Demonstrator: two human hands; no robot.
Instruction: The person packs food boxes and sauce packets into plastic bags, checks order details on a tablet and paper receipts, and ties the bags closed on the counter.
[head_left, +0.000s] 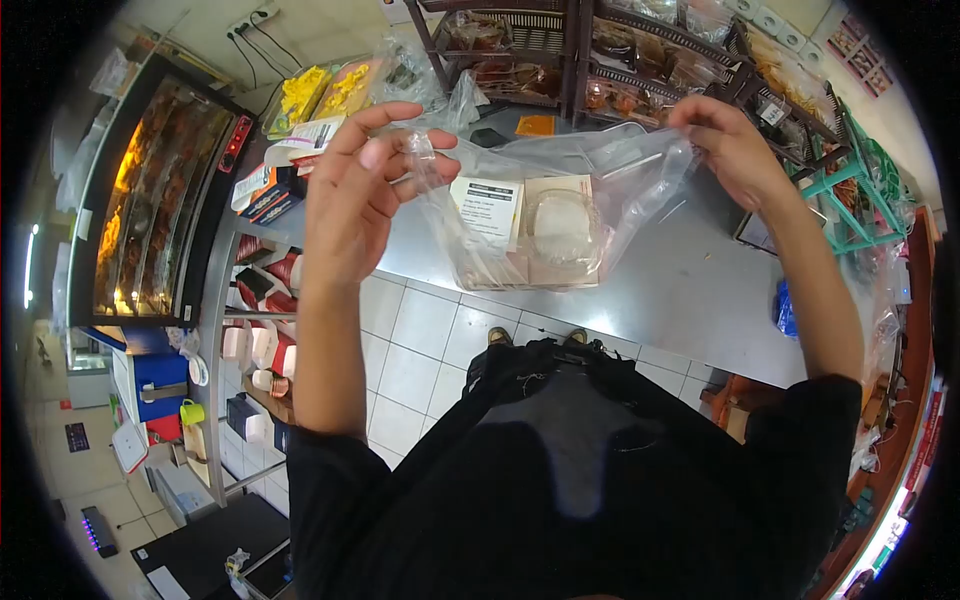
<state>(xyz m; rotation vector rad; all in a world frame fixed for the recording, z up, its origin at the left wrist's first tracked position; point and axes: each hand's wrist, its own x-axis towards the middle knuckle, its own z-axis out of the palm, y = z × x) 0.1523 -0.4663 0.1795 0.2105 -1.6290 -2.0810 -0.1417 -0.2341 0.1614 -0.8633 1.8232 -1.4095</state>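
A clear plastic bag (640,195) is stretched between my two hands above the metal table. My left hand (365,185) has one of its handles around the fingers, which are loosely curled and partly apart. The other handle is pinched between the thumb and fingers of my right hand (728,150). Inside or behind the see-through film, a flat cardboard box (565,272) is visible, with a printed white sheet (488,213) at its left. Beside the sheet is a rounded clear container with something whitish (563,228); the film blurs its details.
The metal table (690,270) reaches to my waist. A lit glass display cabinet (150,200) stands left, near an orange-and-black box (268,195). Dark racks of packed goods (515,40) line the back. A green plastic rack (850,195) and blue packet (785,308) are right.
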